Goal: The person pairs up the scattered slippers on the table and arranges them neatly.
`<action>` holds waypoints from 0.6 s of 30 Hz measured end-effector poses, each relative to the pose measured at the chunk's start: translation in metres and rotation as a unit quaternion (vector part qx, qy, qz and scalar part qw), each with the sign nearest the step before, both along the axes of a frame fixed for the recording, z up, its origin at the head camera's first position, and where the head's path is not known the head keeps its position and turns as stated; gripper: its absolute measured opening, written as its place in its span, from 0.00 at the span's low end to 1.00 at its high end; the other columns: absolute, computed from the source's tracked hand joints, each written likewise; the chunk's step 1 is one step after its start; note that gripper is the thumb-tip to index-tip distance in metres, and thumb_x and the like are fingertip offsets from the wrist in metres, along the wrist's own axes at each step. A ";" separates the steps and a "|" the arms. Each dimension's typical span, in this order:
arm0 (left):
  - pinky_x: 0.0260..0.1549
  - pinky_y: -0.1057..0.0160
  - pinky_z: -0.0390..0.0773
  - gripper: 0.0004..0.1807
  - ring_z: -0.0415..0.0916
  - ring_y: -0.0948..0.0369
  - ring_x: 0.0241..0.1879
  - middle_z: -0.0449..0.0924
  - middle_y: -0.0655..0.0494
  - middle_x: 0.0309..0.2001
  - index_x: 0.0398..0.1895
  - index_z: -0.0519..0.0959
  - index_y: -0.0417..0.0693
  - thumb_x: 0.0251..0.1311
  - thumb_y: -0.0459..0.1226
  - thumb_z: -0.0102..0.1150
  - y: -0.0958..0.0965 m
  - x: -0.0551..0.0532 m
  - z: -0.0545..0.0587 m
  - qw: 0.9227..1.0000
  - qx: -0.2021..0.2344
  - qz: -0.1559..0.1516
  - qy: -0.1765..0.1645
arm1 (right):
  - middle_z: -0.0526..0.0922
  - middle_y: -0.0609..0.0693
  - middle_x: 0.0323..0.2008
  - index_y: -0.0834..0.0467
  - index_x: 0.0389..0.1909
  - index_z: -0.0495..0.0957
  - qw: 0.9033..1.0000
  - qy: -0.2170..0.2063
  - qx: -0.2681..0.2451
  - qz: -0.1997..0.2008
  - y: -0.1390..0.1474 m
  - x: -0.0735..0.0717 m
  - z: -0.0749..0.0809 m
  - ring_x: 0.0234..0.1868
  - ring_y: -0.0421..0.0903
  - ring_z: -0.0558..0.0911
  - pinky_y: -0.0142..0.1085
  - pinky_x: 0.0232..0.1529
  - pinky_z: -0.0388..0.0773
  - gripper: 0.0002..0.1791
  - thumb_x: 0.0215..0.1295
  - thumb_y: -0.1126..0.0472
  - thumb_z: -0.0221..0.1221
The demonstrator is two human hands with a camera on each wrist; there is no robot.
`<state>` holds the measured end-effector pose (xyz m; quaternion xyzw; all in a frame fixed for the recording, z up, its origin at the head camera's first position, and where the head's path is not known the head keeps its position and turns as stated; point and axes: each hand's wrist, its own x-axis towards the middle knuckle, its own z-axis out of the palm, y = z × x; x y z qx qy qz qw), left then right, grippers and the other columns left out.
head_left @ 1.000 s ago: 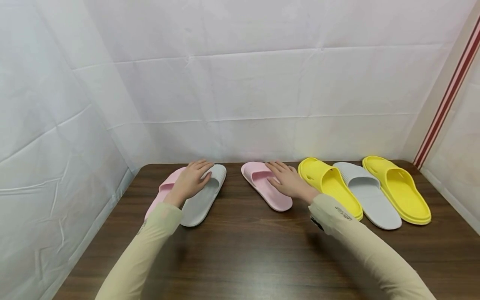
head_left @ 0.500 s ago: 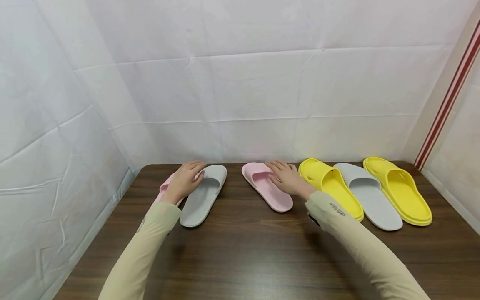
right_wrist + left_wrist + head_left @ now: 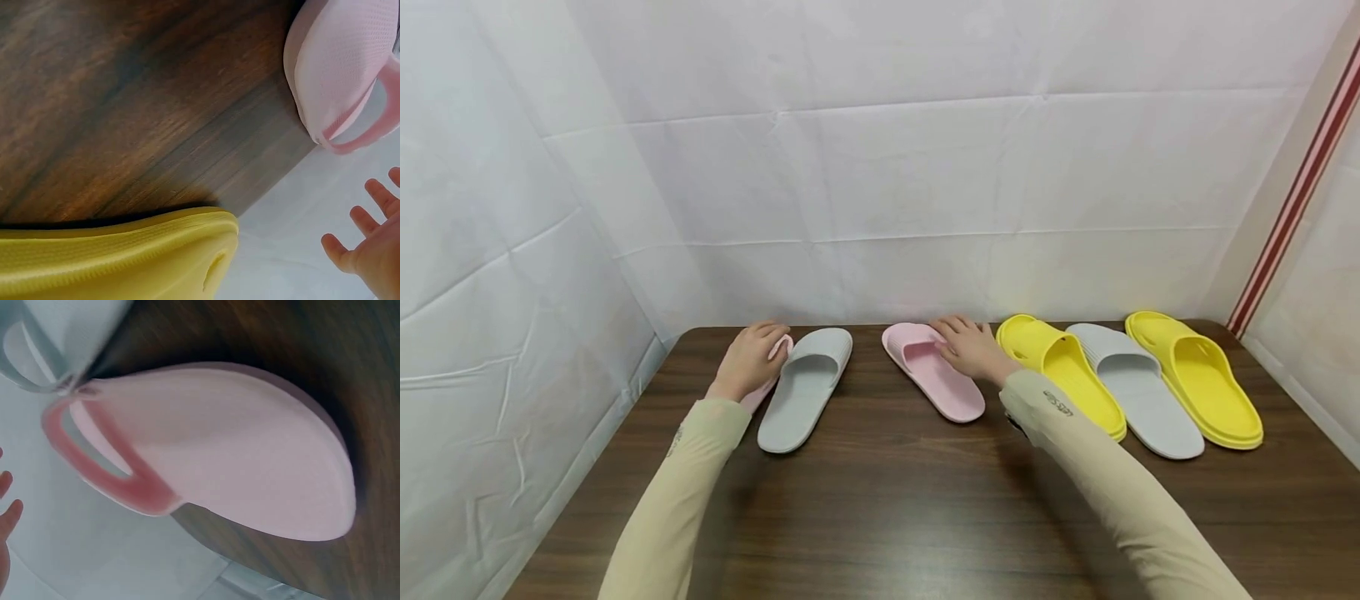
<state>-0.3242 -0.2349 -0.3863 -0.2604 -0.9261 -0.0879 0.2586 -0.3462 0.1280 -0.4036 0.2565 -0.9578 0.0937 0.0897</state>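
Observation:
In the head view my left hand is over the left pink slipper and hides most of it. The left wrist view shows that pink slipper whole, with the fingertips of the hand apart from it at the left edge. A grey slipper lies close along its right side. My right hand, fingers spread in the right wrist view, is above the right edge of another pink slipper. Neither hand holds anything.
On the right of the brown wooden table lie a yellow slipper, a grey slipper and another yellow slipper, side by side. A white cloth wall stands behind the table's back edge.
My left hand has moved left, from over the grey slipper to over the left pink one. My right hand has shifted slightly left. The slippers lie as before.

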 end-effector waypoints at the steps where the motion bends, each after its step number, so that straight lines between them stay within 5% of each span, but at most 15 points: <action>1: 0.51 0.49 0.68 0.15 0.72 0.46 0.50 0.78 0.41 0.46 0.45 0.76 0.36 0.57 0.35 0.51 -0.002 -0.001 -0.001 1.000 -0.001 0.006 -0.006 | 0.66 0.53 0.61 0.52 0.64 0.60 1.000 -0.007 0.001 -0.003 -0.001 -0.001 0.000 0.63 0.54 0.61 0.57 0.55 0.59 0.25 0.67 0.52 0.42; 18: 0.56 0.43 0.60 0.23 0.62 0.42 0.58 0.72 0.38 0.54 0.56 0.68 0.36 0.64 0.41 0.37 -0.028 -0.004 -0.019 0.986 -0.015 0.125 -0.112 | 0.60 0.53 0.65 0.51 0.66 0.55 0.998 -0.054 0.003 -0.007 -0.019 -0.007 -0.002 0.65 0.54 0.59 0.57 0.55 0.58 0.27 0.68 0.50 0.40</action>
